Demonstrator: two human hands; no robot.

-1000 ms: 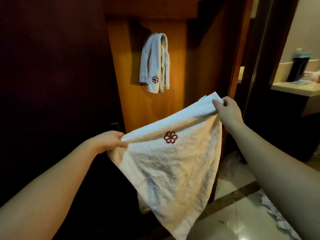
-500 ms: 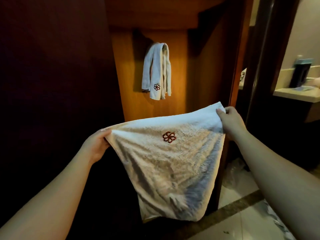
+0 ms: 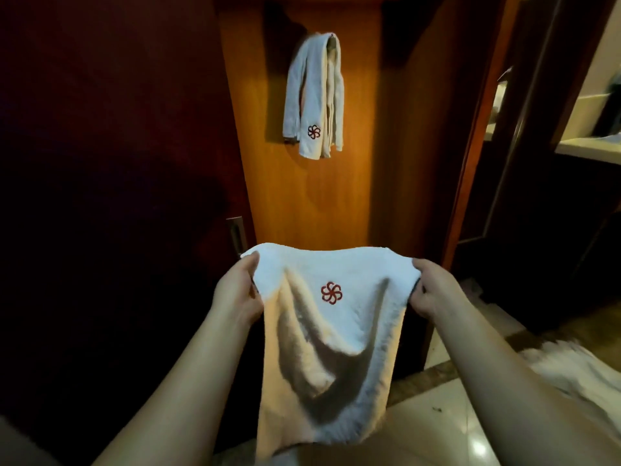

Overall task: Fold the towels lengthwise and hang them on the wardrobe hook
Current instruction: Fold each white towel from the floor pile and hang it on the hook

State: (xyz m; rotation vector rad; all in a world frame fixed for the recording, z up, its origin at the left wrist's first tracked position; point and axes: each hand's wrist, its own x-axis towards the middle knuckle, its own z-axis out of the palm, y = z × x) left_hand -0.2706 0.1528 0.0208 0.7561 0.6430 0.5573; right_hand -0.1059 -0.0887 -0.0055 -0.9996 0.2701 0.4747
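White towels, red flowers, orange-brown wood

The held towel (image 3: pixel 336 348) is white with a small dark red pinwheel flower emblem (image 3: pixel 331 292) stitched near its top; warm light tints its left side cream, and grey shadow fills its folds. The hanging towel (image 3: pixel 314 95) is white too, bluish in the shade, with the same red flower (image 3: pixel 314 131) low on its front. The wardrobe panel (image 3: pixel 302 196) behind is orange-brown wood with fine grain, the door (image 3: pixel 117 163) at left deep maroon. The floor tiles (image 3: pixel 447 422) are glossy pale beige with a brown stone band.
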